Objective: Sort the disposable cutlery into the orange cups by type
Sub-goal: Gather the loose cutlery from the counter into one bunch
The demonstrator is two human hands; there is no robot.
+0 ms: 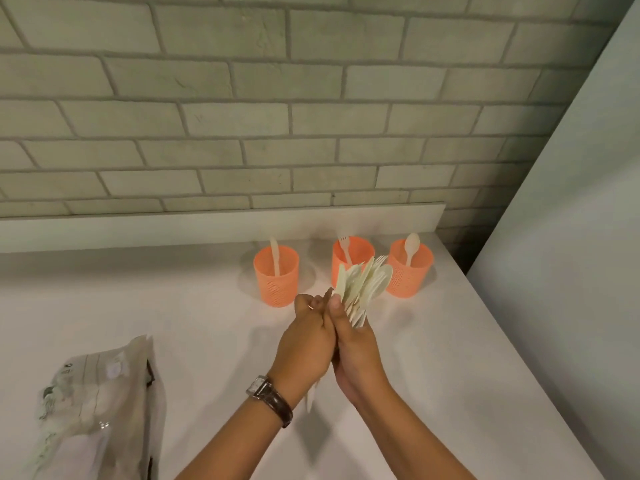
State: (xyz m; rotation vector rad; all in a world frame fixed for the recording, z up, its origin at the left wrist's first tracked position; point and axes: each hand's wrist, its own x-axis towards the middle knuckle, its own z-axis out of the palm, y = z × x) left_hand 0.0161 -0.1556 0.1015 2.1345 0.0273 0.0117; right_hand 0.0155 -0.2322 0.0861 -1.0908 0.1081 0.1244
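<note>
The right grip [356, 348] is clamped round a bundle of cutlery [362, 289] and holds it up above the tabletop [173, 306]. The left grip [310, 336] is pressed against the bundle from the left, with its fingers curled. It cannot be told if it pinches one piece or only rests there. The bundle's long axis runs from near and left to far and right. The wide ends fan out at the far end, and some pale tips poke out near the left wrist. The three orange cups stand in a row just beyond the fanned ends, so the way to them is forward, away from the person. The left cup [277, 282] has one knife [274, 254] in it and stands to the far left of the hands. The middle cup [358, 252] has one fork [345, 247] in it and is partly hidden behind the bundle. The right cup [410, 275] has one spoon [411, 245] in it and is nearest to the right grip. The left grip is nearer to the knife cup. The pieces in the bundle are thin, flat and cream white, and they look light and stiff. Fork prongs and round spoon shapes show among them, all mixed up. A judgement: most of the sorting is not yet done, and the next move needs one piece pulled free from the fan. A clear plastic bag [100, 403] lies near and left on the tabletop.
</note>
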